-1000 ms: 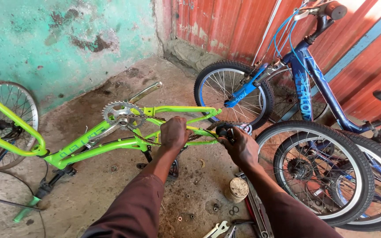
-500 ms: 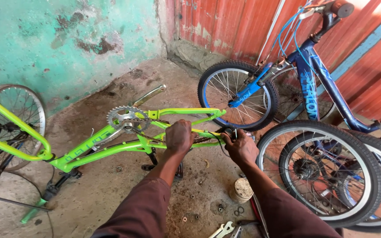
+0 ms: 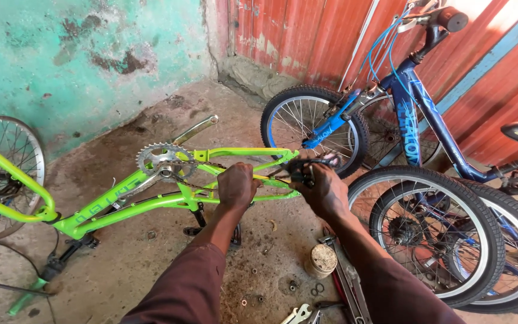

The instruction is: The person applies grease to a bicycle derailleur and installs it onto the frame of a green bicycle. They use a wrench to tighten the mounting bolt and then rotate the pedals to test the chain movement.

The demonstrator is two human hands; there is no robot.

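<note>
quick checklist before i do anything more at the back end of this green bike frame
1. Left hand gripping the green frame at its rear stays: ok.
2. Right hand on the small black part at the frame's rear end: ok, though what the part is, cannot tell.
3. Frame lying steady on the concrete floor: cannot tell.
4. Chain seated on the chainring: cannot tell.
5. Room to the right: not ok, the black tyre of a parked bike is close beside the right hand.
6. Tools in reach: ok, a wrench and a small tin lie on the floor.
</note>
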